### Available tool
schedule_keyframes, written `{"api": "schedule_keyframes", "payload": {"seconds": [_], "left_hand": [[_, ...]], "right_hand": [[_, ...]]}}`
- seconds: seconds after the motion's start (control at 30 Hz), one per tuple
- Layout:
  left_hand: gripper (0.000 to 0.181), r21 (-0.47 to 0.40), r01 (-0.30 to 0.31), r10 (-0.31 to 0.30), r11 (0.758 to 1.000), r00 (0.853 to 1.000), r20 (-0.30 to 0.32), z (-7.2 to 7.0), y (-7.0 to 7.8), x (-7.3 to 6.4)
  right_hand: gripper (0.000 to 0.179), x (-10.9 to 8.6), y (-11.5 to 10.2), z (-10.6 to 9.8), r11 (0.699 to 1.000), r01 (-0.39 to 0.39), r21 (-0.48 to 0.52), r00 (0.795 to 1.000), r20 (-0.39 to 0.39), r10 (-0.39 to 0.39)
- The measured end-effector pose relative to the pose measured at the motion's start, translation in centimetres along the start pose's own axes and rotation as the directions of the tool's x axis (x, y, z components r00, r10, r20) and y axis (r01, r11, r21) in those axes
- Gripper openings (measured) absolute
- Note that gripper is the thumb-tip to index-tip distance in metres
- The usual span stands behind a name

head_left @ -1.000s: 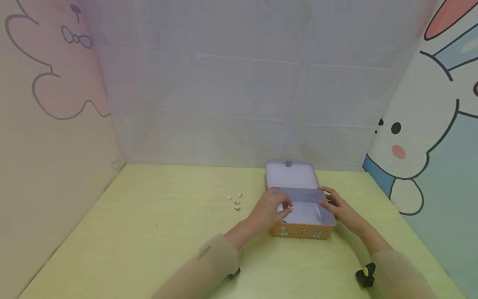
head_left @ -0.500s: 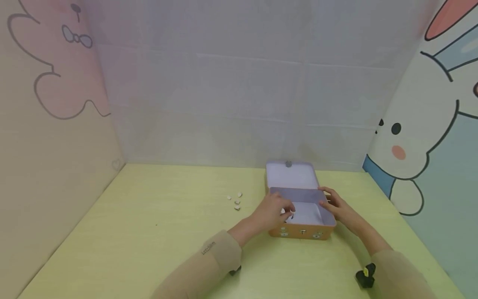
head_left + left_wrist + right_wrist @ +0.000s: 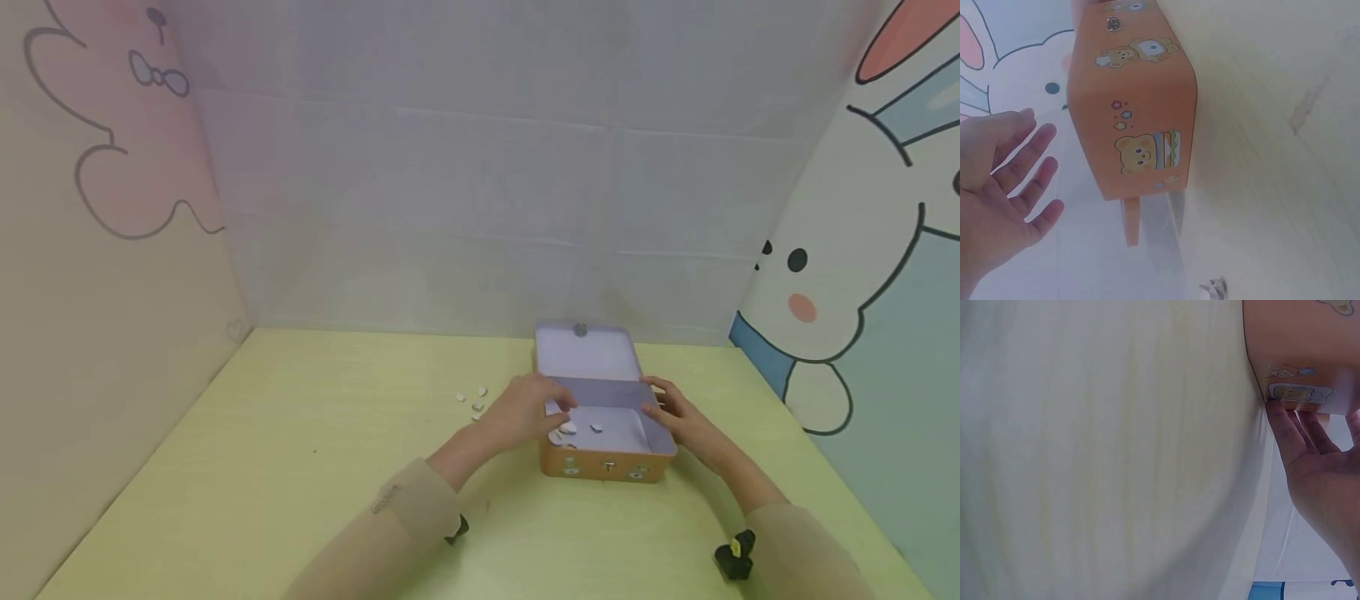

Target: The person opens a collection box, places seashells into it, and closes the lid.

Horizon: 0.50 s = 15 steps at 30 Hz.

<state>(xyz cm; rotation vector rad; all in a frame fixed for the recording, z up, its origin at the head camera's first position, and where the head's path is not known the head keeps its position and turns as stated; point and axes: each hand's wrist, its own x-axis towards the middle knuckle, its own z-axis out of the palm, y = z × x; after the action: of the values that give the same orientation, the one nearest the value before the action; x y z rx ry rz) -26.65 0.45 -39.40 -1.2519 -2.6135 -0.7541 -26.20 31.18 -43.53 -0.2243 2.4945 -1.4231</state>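
Observation:
An orange tin box (image 3: pixel 626 467) with bear pictures and a pale lining stands on the table, its lid (image 3: pixel 587 354) swung back. Small white shell-like pieces lie inside it, one piece (image 3: pixel 596 428) near the middle and others by the left end. My left hand (image 3: pixel 525 410) hovers at the box's left rim, thumb and fingers apart and nothing between them; in the left wrist view the fingers are loosely bent beside the box. My right hand (image 3: pixel 678 417) grips the right wall, thumb over the rim and fingers against the outside (image 3: pixel 1329 465).
Several more shell-like pieces (image 3: pixel 482 391) lie on the yellow table (image 3: pixel 300 500), left of the box and partly behind my left hand. A pale wall (image 3: pixel 420 208) closes off the back, with cartoon-printed walls at both sides.
My left hand dipped into the box with a small shell-like piece, let go of it on the box floor, then drew back left. The right hand stays on the box wall.

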Motion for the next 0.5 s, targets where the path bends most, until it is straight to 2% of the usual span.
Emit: {"api": "schedule_keyframes", "payload": {"seconds": [0.2, 0.5], "left_hand": [[0.019, -0.056, 0.005, -0.008, 0.998, 0.999, -0.052, -1.1, -1.3, -1.0], [0.018, -0.104, -0.051, 0.037, 0.993, 0.991, -0.127, -2.6, -4.2, -2.6]], "right_hand": [[0.062, 0.0, -0.1, 0.0, 1.0, -0.006, -0.015, 1.0, -0.002, 0.006], [0.059, -0.1, 0.0, 0.0, 1.0, -0.001, -0.007, 1.0, -0.008, 0.001]]}}
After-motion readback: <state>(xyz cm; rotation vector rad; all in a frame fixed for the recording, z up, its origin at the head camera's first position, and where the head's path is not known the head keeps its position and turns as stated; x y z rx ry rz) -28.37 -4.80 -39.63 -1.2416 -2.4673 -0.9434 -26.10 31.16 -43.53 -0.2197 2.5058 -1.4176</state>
